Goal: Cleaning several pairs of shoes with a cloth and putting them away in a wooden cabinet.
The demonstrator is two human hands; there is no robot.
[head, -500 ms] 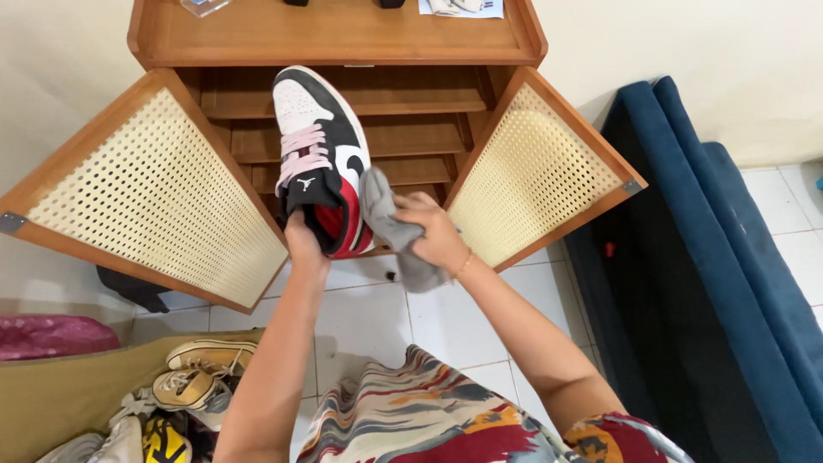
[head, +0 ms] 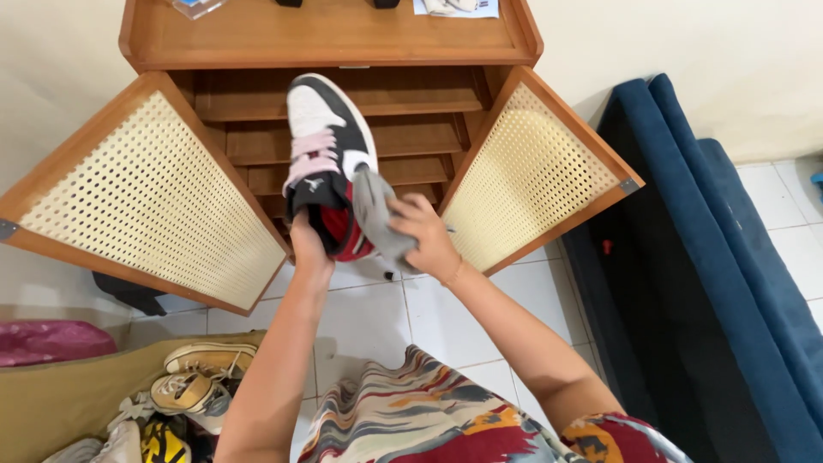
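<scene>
**Sneaker held up at open cabinet, cloth pressed on its side**

Left hand (head: pixel 310 244) grips the heel end of a white, black and red high-top sneaker with pink laces (head: pixel 328 154), fingers closed around it. Sneaker is in the air, toe pointing up and away, in front of the open shelves of a brown wooden shoe cabinet (head: pixel 343 39); not resting on any shelf.

Right hand (head: pixel 422 231) is closed on a crumpled grey cloth (head: pixel 375 214), pressing it against the sneaker's right side near the red ankle panel. Cloth touches the sneaker; a fold hangs below the hand.

Cabinet: both cane-mesh doors swung wide, left door (head: pixel 146 193) and right door (head: pixel 536 171) flanking the hands. Slatted wooden shelves (head: pixel 411 94) visible behind the sneaker. Small items sit along the back edge of the cabinet top, too cropped to identify.

Floor is white tile (head: pixel 369 317). Lower left corner: pile of shoes, incl. a beige canvas sneaker (head: pixel 206 356) and a yellow-and-black shoe (head: pixel 165 441), next to a tan surface. Pink fabric (head: pixel 51 339) at left edge. Dark blue padded mattress-like cushion (head: pixel 729 257) along the right side, well apart from the hands. Person wears a patterned multicolour garment (head: pixel 429 411).
</scene>
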